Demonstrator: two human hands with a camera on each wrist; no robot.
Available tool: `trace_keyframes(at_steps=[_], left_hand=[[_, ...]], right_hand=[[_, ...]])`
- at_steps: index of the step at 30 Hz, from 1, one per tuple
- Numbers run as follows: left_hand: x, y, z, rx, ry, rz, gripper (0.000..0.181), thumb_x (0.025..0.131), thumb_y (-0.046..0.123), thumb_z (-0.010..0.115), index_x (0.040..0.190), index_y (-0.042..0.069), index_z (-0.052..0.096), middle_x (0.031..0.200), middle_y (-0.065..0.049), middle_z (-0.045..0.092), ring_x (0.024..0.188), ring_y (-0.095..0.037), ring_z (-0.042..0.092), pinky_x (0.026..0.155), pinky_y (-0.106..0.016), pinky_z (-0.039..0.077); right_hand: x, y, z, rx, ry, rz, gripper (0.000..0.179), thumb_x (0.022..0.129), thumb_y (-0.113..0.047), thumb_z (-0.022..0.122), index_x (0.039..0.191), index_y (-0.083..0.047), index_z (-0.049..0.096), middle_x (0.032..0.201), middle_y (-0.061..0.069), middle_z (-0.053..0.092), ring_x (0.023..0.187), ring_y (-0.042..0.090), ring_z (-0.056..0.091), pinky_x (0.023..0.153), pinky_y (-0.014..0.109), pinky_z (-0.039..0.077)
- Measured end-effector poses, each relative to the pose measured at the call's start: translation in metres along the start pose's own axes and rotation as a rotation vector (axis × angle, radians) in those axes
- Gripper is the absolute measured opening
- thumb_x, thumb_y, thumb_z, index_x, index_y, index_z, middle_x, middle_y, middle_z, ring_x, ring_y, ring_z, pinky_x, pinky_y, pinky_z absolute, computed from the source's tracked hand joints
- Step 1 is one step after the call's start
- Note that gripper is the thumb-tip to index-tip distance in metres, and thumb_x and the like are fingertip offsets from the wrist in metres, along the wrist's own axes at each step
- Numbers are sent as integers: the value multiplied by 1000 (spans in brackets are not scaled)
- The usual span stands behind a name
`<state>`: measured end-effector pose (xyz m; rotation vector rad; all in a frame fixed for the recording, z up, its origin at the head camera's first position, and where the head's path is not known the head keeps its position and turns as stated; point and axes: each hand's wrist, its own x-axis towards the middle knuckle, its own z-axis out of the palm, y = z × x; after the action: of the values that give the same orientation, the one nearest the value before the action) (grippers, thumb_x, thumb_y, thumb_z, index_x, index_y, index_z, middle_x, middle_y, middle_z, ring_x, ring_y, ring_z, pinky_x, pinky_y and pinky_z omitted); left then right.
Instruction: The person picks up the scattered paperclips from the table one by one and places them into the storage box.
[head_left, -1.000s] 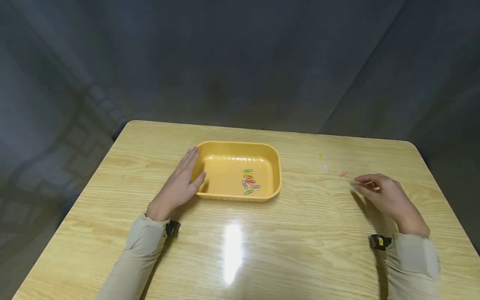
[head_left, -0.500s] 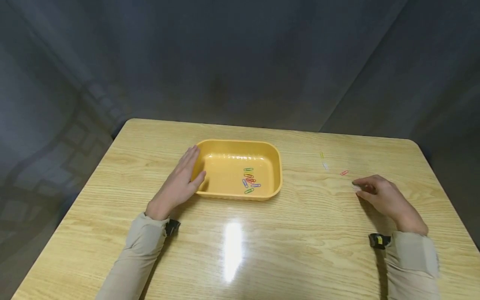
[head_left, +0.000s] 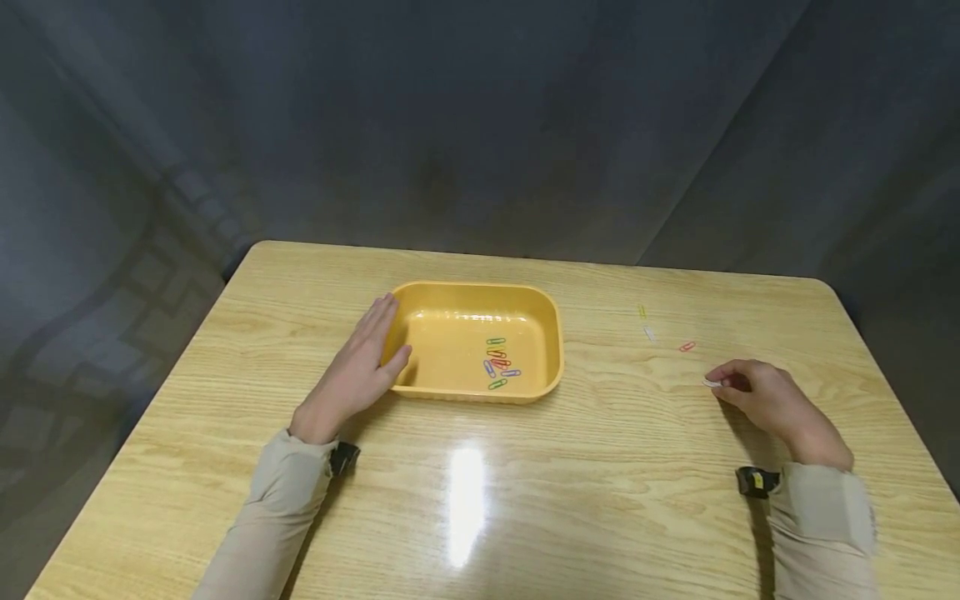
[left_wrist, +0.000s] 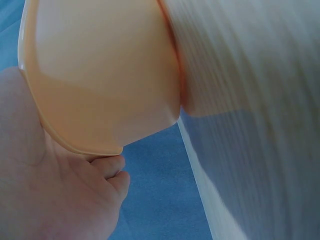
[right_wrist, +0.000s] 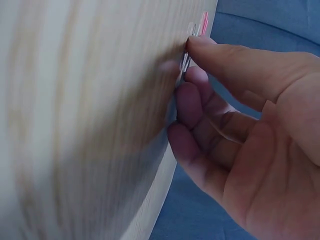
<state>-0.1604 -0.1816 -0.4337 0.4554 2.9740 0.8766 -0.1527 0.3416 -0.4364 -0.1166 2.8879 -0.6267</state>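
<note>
Dark, softly folded curtain [head_left: 480, 125] fills the upper frame behind the wood-grain tabletop [head_left: 600, 467], whose far corners are rounded and whose near edge is cut off. Left of centre sits a smooth yellow plastic tray [head_left: 442, 350], with a broad stretch of tabletop to its right. The left hand [head_left: 352, 367], fingers straight, rests on its left rim, partly hiding it. At right, the right hand [head_left: 780, 408] pinches a whitish wire clip [head_left: 712, 382], half covered by fingertips. Coloured paper clips [head_left: 501, 363] overlap inside the tray; a red clip [head_left: 687, 347], white piece [head_left: 649, 333] and faint yellow one [head_left: 642, 311] lie beyond.
</note>
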Motion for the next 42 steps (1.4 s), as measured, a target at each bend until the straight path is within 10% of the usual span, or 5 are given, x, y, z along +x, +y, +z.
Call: trace_keyframes(at_steps=[27,42], left_hand=[[-1,0,-1,3,-3,5,76,103,34,49,159,4,8,168,-10,3,156,-33,3,128,-51,10],[-1,0,0,2,1,3,76,103,35,48,159,5,7,168,-12,4,156,-31,2,128,-50,9]], right_hand=[[-1,-1,1,2,17,5,21,100,-10,56,106,9,64,98,24,65,86,27,58,75,43,49],[-1,-3,0,8,44,21,24,102,-9,51,109,12,58,96,24,62,80,24,52,65,27,42]])
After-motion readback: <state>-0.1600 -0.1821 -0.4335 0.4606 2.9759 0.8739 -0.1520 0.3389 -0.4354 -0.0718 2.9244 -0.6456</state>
